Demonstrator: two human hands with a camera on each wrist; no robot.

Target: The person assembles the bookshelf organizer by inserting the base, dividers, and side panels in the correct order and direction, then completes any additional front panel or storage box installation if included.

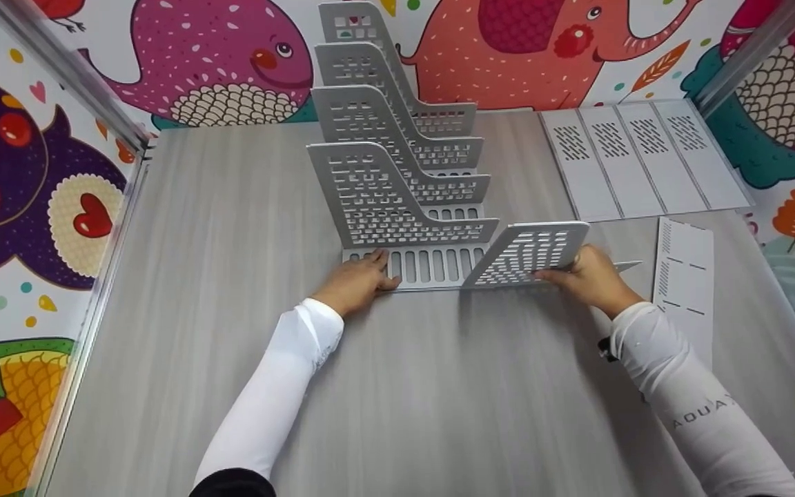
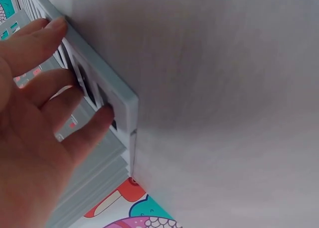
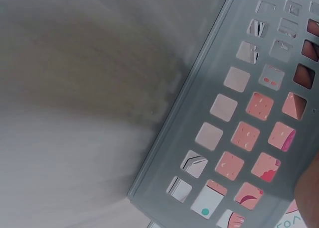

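A grey desktop file rack with several upright perforated dividers [image 1: 363, 197] stands on the table, on a slotted base [image 1: 432, 284]. My left hand [image 1: 356, 283] rests on the base's front left corner. Up close in the left wrist view, the spread fingertips of the left hand [image 2: 40, 123] press on the slotted strip near its edge. On the right, my right hand [image 1: 594, 279] pinches a loose perforated panel [image 1: 542, 259], thumb on its near face. That panel tilts beside the base's right end; whether they are joined cannot be told. The panel [image 3: 199, 101] fills much of the right wrist view.
Flat white panels [image 1: 646, 166] with slotted patterns lie at the back right. A narrower white piece [image 1: 687, 276] lies in front of them, partly behind the right forearm. Printed cartoon walls [image 1: 225, 62] enclose the table's back and sides.
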